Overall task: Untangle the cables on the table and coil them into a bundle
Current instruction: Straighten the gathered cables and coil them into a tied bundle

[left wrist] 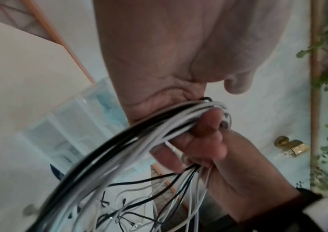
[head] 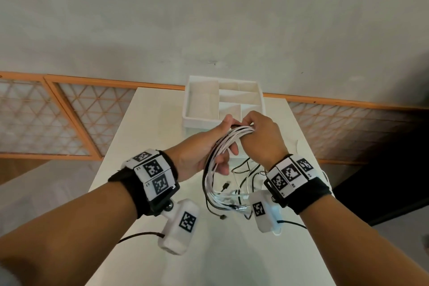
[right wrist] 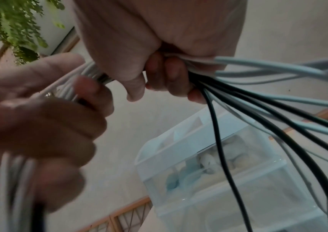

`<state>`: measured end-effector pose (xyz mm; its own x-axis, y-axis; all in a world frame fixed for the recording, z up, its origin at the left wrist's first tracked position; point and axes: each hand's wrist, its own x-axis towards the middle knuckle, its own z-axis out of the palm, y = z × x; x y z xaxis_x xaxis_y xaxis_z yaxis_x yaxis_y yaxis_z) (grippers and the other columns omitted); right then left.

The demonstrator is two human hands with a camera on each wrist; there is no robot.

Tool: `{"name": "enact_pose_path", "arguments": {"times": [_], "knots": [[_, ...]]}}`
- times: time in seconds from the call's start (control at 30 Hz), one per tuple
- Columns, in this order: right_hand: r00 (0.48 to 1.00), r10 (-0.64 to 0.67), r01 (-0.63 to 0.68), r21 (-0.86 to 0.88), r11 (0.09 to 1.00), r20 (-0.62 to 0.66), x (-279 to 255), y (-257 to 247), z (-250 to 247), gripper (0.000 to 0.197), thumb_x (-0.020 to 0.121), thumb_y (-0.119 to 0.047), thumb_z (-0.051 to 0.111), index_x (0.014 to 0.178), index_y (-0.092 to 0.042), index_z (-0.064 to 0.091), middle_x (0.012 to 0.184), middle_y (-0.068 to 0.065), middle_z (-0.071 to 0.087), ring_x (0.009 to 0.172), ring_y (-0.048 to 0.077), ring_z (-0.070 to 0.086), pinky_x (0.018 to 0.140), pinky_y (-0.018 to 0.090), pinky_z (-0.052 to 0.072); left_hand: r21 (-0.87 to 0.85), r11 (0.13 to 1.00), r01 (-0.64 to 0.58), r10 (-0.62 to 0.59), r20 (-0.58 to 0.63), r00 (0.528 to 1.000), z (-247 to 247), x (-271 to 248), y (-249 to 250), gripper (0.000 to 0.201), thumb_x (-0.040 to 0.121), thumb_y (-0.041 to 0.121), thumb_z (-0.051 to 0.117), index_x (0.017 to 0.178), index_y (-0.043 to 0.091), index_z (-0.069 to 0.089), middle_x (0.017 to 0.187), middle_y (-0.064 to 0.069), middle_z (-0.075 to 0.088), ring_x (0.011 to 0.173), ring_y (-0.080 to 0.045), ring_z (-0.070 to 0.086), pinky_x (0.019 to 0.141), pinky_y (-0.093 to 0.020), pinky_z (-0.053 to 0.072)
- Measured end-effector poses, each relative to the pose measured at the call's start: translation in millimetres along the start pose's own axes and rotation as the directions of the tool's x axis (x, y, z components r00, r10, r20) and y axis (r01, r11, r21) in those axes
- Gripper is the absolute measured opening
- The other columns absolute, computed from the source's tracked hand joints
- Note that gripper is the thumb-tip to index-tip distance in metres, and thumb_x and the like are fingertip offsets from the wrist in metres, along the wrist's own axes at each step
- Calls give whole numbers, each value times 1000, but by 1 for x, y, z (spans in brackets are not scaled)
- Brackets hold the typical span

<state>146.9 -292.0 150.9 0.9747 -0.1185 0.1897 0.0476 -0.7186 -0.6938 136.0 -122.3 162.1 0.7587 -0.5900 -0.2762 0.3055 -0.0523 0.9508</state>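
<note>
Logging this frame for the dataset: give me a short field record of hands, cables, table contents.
left hand: grips the cable bundle from the left, fingers curled round the loops
right hand: closed on the top of the same bundle, above the table
bundle makeup: mostly white cables, a few black
loose ends: several black and white tails hang down to the table, not yet coiled
organizer tray: white, with compartments, behind the hands on the white table
tray contents: cannot tell from these views

White and black cables [head: 216, 165] are gathered into hanging loops above the table's [head: 148, 137] middle; loose ends trail onto it below.
</note>
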Motion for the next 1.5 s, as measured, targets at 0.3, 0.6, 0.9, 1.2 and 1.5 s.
{"name": "enact_pose_path", "arguments": {"times": [0.3, 0.6, 0.9, 1.2, 1.5], "knots": [[940, -292, 325, 211, 922, -175, -23, 14, -13, 17, 74, -16, 85, 81, -21, 70, 94, -4, 65, 82, 10, 62, 72, 19, 49, 427, 904, -3, 181, -376, 909, -6, -3, 18, 55, 94, 56, 50, 61, 13, 52, 40, 9, 33, 36, -13, 25, 41, -21, 23], [852, 105, 37, -259, 965, 513, -38, 57, 2, 39, 91, -42, 64, 67, -12, 68, 62, 4, 62, 64, 25, 62, 68, 34, 48, 294, 952, -84, 213, -440, 873, -15, -16, 50, 44, 92, 51, 59, 67, 14, 56, 50, 2, 26, 42, -17, 18, 44, -23, 17], [965, 25, 5, 110, 994, -262, -1, 58, -55, 27, 97, -43, 55, 115, -26, 66, 118, -15, 65, 94, -12, 60, 82, 5, 43, 592, 747, 304, 111, -561, 820, -40, -16, 14, 51, 94, 51, 54, 61, 12, 59, 45, 3, 44, 41, -15, 39, 46, -27, 28], [818, 550, -365, -587, 723, 169, -23, 135, -4, 37, 100, -42, 41, 102, -12, 64, 114, 19, 68, 104, 36, 63, 81, 33, 47, 316, 949, -5, 217, -640, 737, -54, -26, 44, 43, 92, 44, 59, 63, 12, 55, 48, 0, 29, 41, -18, 20, 46, -24, 17], [912, 97, -117, -25, 993, -399, 10, 61, -60, 34, 101, -36, 44, 90, -18, 71, 72, -4, 72, 69, 13, 68, 71, 29, 54, 615, 721, 318, 154, -590, 792, -42, -16, 17, 38, 88, 42, 63, 66, 13, 74, 51, 1, 54, 47, -17, 48, 45, -25, 31]]}}
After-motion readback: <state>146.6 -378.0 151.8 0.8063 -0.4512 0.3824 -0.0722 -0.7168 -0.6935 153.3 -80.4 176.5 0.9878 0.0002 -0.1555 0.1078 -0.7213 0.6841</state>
